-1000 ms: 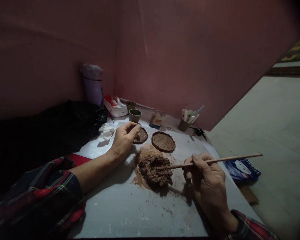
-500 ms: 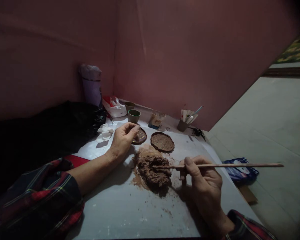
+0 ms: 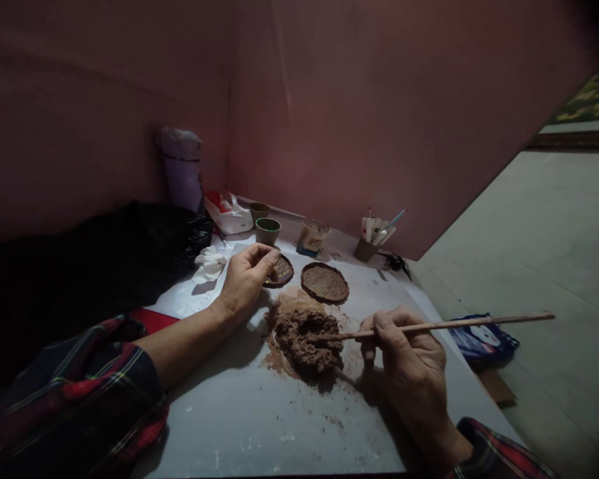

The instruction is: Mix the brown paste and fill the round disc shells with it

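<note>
A long thin wooden stick [image 3: 479, 323] is pinched in my right hand [image 3: 406, 359], its tip in a lumpy brown mound of wet, clay-like paste [image 3: 309, 349]. My left hand [image 3: 244, 279] has thumb and fingertips pressed together beside a round dark disc with small yellowish specks [image 3: 282, 271]. It partly covers that disc, and whatever the fingers hold, if anything, cannot be made out. A second round brown disc with a raised rim [image 3: 325, 283] lies behind the mound. Smears and crumbs of brown paste surround the mound on the white table [image 3: 239, 412].
Along the back stand two cups [image 3: 268, 231], a stained clear container [image 3: 313, 238] and a cup of brushes and tools [image 3: 365, 249]. White gloves [image 3: 210, 265] and a black plastic bag [image 3: 130, 259] lie left. A blue packet [image 3: 484, 339] sits beyond the table's right edge.
The stick has tilted, its far end rising and shifting left, while its tip has moved slightly in the brown paste. My right hand has shifted a little; my left hand looks the same.
</note>
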Demonstrator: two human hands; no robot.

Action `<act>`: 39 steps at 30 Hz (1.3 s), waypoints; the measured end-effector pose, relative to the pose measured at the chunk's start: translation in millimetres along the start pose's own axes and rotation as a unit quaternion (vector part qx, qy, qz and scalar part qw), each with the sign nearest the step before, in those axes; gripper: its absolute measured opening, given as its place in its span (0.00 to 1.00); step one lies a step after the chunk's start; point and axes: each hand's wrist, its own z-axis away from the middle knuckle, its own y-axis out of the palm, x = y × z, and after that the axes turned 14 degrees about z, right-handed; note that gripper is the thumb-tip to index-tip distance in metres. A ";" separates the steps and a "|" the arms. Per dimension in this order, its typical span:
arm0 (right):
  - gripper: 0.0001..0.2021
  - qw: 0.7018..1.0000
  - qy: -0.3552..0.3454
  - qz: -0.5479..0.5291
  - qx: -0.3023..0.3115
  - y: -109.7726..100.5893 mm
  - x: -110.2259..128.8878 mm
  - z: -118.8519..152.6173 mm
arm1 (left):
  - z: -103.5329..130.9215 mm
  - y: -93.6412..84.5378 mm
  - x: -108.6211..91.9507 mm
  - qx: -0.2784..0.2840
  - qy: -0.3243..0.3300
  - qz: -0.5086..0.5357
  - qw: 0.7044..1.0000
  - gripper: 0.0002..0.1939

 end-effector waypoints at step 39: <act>0.14 0.997 -0.026 0.066 -0.026 1.4 4.5 8.4 | -0.8 2.5 1.6 -0.003 -0.020 0.018 1.000 0.09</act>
